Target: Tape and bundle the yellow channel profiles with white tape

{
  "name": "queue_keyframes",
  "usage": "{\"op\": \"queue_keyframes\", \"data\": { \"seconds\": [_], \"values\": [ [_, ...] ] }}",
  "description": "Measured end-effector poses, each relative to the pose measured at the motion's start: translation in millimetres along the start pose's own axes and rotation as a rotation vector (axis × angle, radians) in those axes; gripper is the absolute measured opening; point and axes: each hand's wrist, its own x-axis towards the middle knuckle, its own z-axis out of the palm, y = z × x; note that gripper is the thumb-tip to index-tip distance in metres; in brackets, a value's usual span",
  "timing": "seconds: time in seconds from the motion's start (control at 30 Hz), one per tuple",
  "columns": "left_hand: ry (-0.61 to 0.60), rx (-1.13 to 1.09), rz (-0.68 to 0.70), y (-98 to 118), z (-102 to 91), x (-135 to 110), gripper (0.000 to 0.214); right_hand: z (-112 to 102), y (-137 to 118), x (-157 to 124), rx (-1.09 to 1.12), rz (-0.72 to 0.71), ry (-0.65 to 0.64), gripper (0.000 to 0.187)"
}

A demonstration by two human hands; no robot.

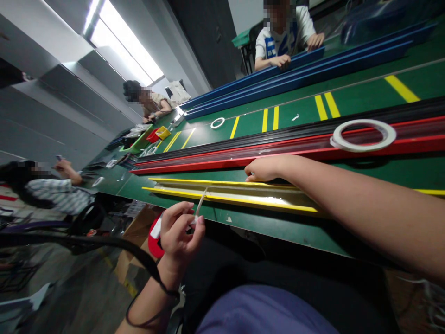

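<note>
My left hand [182, 227] is closed in a pinch on a thin whitish strip [201, 200] at the table's front edge. The strip runs up from my fingertips to the inside of a long yellow channel [236, 200], which has raised yellow edges and a pale, shiny floor. My right hand [266, 169] is curled over the channel's far edge, fingers bent and partly hidden; my forearm covers the channel's right part. Just beyond that hand lies a long red channel [194, 164]. A large roll of white tape [389, 139] rests on it at the right.
The green table [295, 232] carries yellow stripes, black strips [222, 144], long blue channels [295, 80] and a smaller tape roll [217, 123]. Small bins [162, 133] stand at the far left. Co-workers sit around the table, one with hands on a blue channel. A cardboard box [134, 241] sits below.
</note>
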Motion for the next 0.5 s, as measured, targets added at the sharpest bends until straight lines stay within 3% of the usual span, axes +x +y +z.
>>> {"op": "queue_keyframes", "data": {
  "seconds": [0.5],
  "values": [
    [-0.008, -0.194, 0.153, 7, -15.6, -2, 0.008, 4, 5, 6, 0.020, -0.003, 0.007, 0.043]
  ]
}}
